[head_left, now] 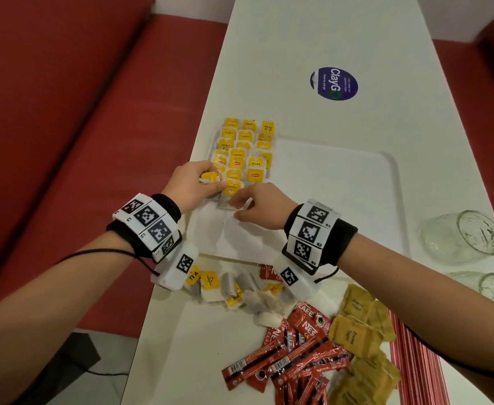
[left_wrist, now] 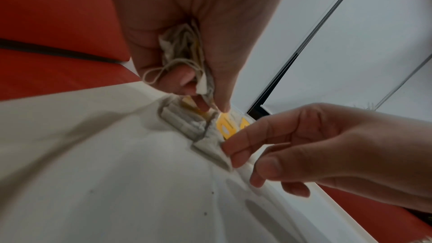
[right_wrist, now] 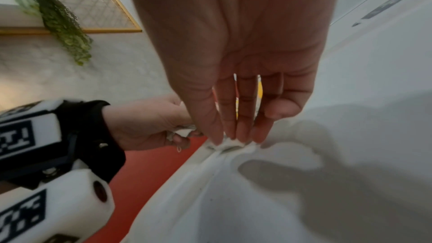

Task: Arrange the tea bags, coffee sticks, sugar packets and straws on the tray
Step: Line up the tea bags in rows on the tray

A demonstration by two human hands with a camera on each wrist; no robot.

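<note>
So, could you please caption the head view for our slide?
Both hands lay tea bags in rows along the white tray's left side.

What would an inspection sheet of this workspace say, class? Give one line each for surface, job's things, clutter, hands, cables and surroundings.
Surface: long white table; white tray on it.
Job's things: tea bags in rows on the tray's left side; loose tea bags, coffee sticks, sugar packets and straws lie off the tray, nearer the person.
Clutter: two glasses; round sticker.
Hands: left hand grips a bunch of tea bags; right hand, fingers straight, touches a tea bag on the tray.
Cables: thin black cords at both wrists.
Surroundings: red bench seats.
</note>
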